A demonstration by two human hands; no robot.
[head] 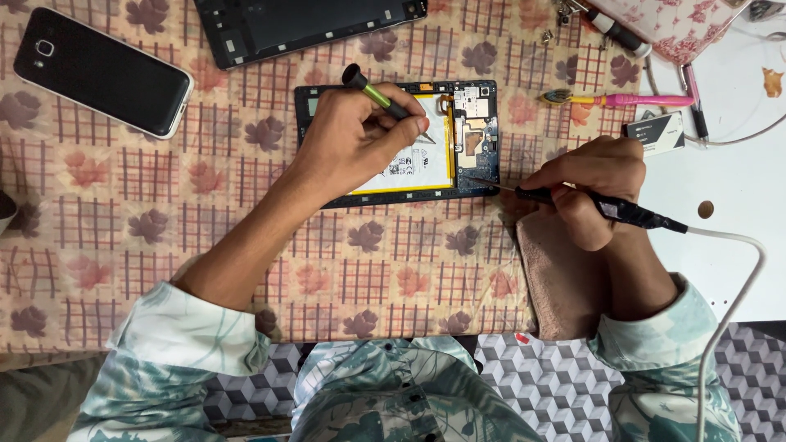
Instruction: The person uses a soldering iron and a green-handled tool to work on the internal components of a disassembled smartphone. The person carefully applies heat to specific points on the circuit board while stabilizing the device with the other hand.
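An opened tablet (471,135) lies face down on the patterned cloth, its white battery and circuit board exposed. My left hand (352,139) rests over the battery and grips a small screwdriver (372,92) with a green and black handle, tip pointing at the board. My right hand (585,184) holds a black soldering iron (622,211) like a pen, its thin tip touching the tablet's lower right edge. A white cord (737,278) runs from the iron off to the right.
A black phone (98,69) lies at the top left. A detached tablet back frame (311,24) sits at the top centre. A pink toothbrush (630,100), a small box (659,133) and a floral pouch (671,24) are at right. A brown cloth pad (557,278) lies under my right wrist.
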